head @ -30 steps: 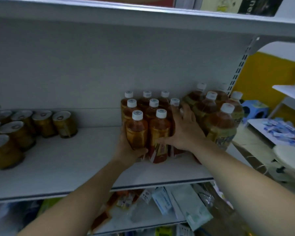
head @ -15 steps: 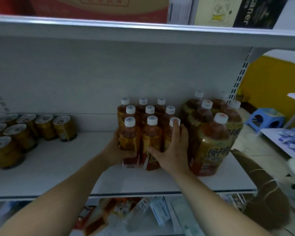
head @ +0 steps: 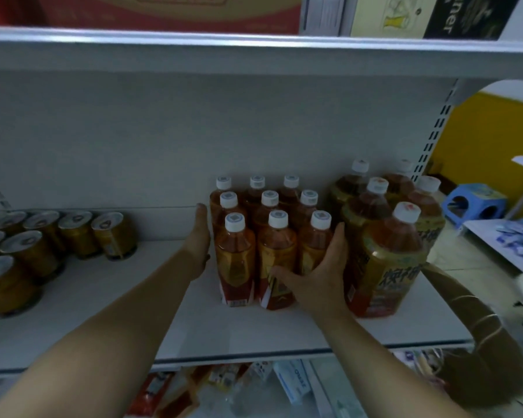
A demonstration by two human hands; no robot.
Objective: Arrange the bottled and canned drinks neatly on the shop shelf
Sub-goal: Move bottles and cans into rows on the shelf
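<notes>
Head: nine amber, white-capped bottles (head: pixel 277 247)

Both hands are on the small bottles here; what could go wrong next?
1. The left hand and right hand press the small bottles from both sides; a hard squeeze might tip the tall front row forward.
2. The right hand is wedged beside the front big bottle, which stands near the shelf end; a nudge might topple it.
</notes>
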